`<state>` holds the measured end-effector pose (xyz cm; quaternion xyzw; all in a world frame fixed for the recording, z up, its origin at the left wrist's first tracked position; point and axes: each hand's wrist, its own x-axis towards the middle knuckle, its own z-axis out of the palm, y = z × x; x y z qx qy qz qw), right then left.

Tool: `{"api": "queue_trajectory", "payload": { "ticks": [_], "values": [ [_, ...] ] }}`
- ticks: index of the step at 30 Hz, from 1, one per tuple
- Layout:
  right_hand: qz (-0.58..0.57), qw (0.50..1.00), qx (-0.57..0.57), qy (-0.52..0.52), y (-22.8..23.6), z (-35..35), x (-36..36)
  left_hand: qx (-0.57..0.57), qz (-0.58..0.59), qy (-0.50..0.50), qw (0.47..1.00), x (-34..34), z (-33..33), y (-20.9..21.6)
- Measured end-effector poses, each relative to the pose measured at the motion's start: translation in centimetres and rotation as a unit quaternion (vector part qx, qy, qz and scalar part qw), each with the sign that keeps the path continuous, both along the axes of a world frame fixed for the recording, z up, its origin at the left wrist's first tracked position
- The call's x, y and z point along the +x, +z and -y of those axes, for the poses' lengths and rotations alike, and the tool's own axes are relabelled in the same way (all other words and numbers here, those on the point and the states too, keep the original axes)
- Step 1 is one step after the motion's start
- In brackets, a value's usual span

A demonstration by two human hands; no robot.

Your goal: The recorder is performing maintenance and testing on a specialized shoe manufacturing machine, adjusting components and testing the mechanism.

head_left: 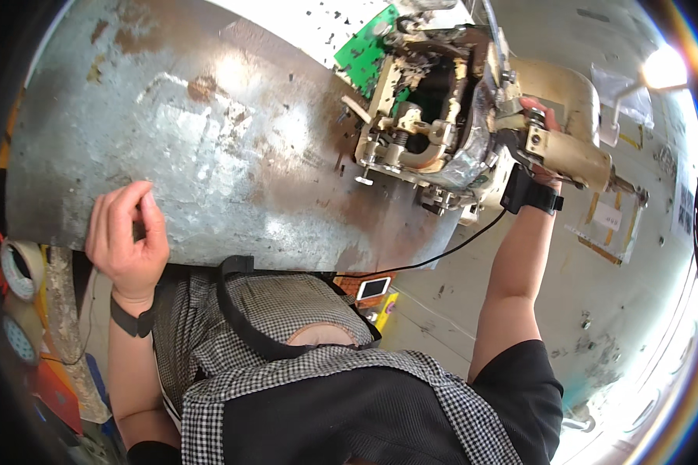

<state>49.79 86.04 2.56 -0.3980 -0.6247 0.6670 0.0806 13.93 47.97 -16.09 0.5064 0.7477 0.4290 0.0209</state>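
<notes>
My left hand [128, 234] is at the near left edge of the metal-topped table [186, 163]. Its fingers are curled and the thumb tip meets the index finger; nothing shows between them. At the right, a worn cream-coloured bench machine [442, 116] with screws, knobs and an open front stands on the table, littered with dark scraps. My right hand [549, 122] reaches behind the machine's cream arm [570, 151]. A few fingertips show above that arm and the wrist below it; the rest is hidden, so its grip cannot be made out.
Dark scraps lie around a green piece [368, 53] behind the machine. A black cable [442, 257] runs from my right wrist along the table edge. Tape rolls [22, 270] sit at the left. A lit lamp [664, 68] is at the upper right; a white phone-like device [373, 288] lies below the table edge.
</notes>
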Motion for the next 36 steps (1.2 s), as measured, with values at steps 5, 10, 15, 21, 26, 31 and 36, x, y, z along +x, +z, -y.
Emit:
{"api": "queue_trajectory", "payload": {
  "ticks": [5, 10, 15, 21, 26, 31, 36],
  "values": [
    [-0.026, 0.999, 0.024, -0.008, -0.1, -1.0, 1.5, -0.003, 0.005, -0.006, 1.0, -0.3, 0.0, -0.4],
    [-0.049, 0.992, 0.091, -0.072, -0.5, -3.4, 4.9, -0.046, 0.021, -0.012, 0.999, -0.3, 1.3, -1.1],
    [-0.102, 0.991, 0.057, -0.066, -1.7, -1.4, 2.5, -0.024, -0.008, -0.023, 0.999, -0.1, 1.0, -1.8],
    [-0.101, 0.993, 0.062, 0.016, -2.7, -1.2, 0.0, -0.039, 0.016, -0.027, 0.999, -0.4, 1.9, -1.4],
    [-0.105, 0.993, 0.018, 0.046, -1.9, -1.3, 0.1, -0.035, 0.029, -0.026, 0.999, -0.3, 1.6, -1.5],
    [0.09, 0.944, 0.247, -0.202, 3.2, 0.3, 12.2, -0.035, 0.013, -0.036, 0.999, -0.3, 1.2, -0.9],
    [0.078, 0.847, 0.424, -0.312, 19.1, 4.3, 9.5, -0.031, -0.004, -0.026, 0.999, -0.5, 1.0, -1.0]
  ]
}}
